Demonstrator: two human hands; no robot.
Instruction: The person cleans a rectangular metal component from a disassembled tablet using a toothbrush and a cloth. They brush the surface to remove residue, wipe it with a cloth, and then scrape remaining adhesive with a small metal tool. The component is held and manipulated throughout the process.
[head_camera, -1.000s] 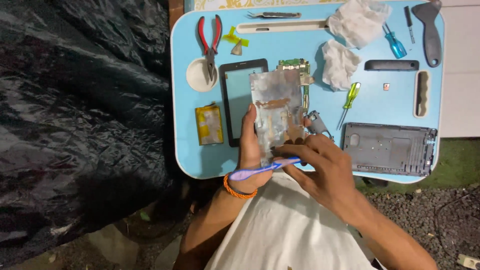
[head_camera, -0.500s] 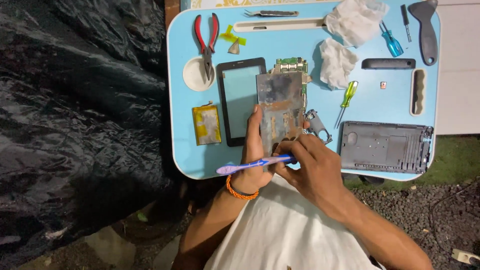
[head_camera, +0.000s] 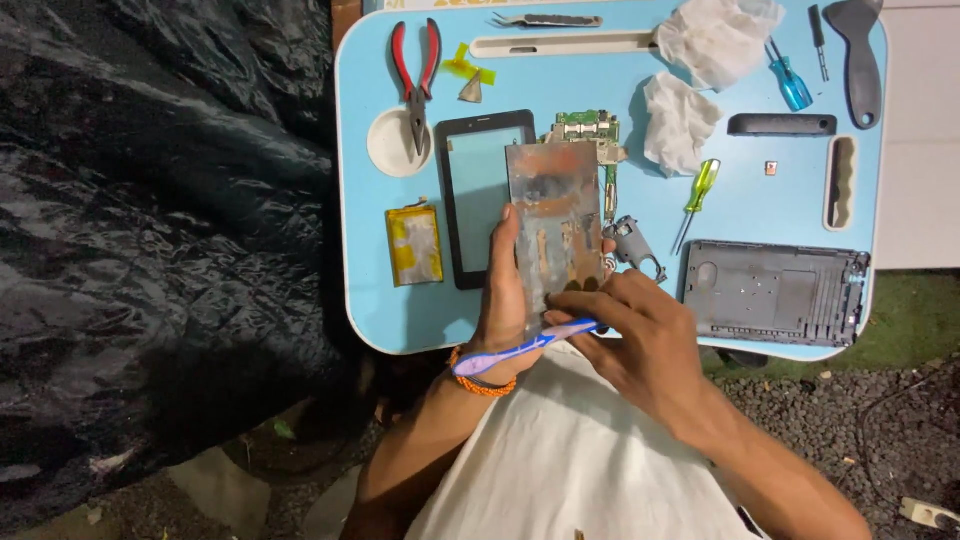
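Nearest: a white garment (head_camera: 570, 470) across the person's lap, both forearms rising from it. The left hand (head_camera: 505, 300), an orange bracelet (head_camera: 478, 383) at its wrist, grips the near left edge of a worn metal panel (head_camera: 556, 222), thumb laid up its face. The panel is held upright above the near middle of the blue desk (head_camera: 720, 215), over the other parts. The right hand (head_camera: 640, 335) is clenched around a blue and white toothbrush (head_camera: 525, 345); its head seems to meet the panel's near edge, though the fingers hide the contact.

On the desk behind: a black screen frame (head_camera: 478, 200) just left of the panel, a yellow battery (head_camera: 414, 245) further left, a green circuit board (head_camera: 588, 128) showing past the panel's far edge. To the right, a grey back cover (head_camera: 775, 292) and a green-handled screwdriver (head_camera: 698, 195).

Far edge: red-handled pliers (head_camera: 415, 75) over a round white recess, two crumpled tissues (head_camera: 700, 70), a blue screwdriver (head_camera: 790, 78).

Left of the desk, black plastic sheeting (head_camera: 150, 220).
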